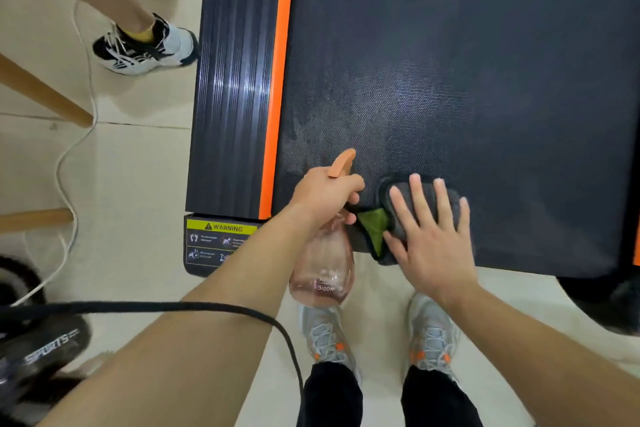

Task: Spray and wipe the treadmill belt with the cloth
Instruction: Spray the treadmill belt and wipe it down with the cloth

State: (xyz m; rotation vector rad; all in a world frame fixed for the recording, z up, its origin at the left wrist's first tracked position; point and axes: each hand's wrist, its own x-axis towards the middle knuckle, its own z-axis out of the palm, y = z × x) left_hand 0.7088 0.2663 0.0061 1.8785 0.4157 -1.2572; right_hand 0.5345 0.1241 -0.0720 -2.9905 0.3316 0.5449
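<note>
Head view: your left hand (325, 191) grips the pink spray bottle (323, 263) by its neck, nozzle aimed at the damp patch just ahead. Your right hand (429, 229), fingers spread flat, presses the cloth (374, 227) onto the treadmill belt (485, 80) beside it, ready to wipe.

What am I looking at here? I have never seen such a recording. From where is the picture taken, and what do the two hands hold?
No robot here: a person wears a camera on the head, looking down at their own arms. The left hand grips a pink spray bottle near its top. The right hand lies flat on a grey and green cloth at the near end of the dark treadmill belt, which shows damp patches.
</note>
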